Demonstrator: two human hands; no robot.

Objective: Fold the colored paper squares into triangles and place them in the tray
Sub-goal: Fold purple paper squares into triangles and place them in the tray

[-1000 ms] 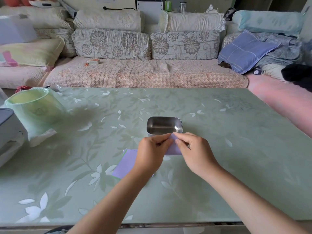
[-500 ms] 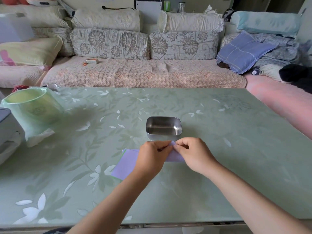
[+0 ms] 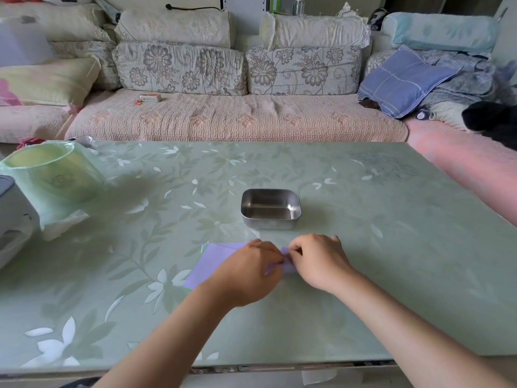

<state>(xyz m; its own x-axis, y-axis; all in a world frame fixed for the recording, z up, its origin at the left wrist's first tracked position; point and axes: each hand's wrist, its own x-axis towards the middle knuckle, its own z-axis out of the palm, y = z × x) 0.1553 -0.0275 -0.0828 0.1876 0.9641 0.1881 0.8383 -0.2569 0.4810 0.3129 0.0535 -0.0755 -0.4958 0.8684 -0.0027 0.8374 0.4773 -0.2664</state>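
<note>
Purple sheet (image 3: 286, 265): down low on the tabletop (image 3: 391, 247), just in front of the tray (image 3: 268, 224), mostly hidden between the two hands. Only a small lilac sliver shows, so I can't tell how far the fold has got.

Left hand (image 3: 249, 273): fingers curled, pinching the sheet's left side. Right hand (image 3: 319, 261): fingers curled, pinching the same sheet at its upper right. Fingertips of both nearly meet over the paper.

Stack of squares (image 3: 209, 261): lies flat just left of the left hand and partly under it. Purple on top, green edge peeking out beneath.

Tray: steel, rectangular, just beyond the hands; no folded piece shows inside.

Step, my read: corner-to-corner fold of the first square, at the align or crease stage.

Next move needs:
- corners matched before pressing
- one hand pinning the paper, the other running along the diagonal to set the crease
- then a short lift forward into the tray

Risk: thin paper slips while creasing, so the triangle comes out skewed.

Further out: green-bagged bin (image 3: 53, 175) and a white appliance (image 3: 11, 219) at far left, sofa (image 3: 223, 119) behind the tabletop.
</note>
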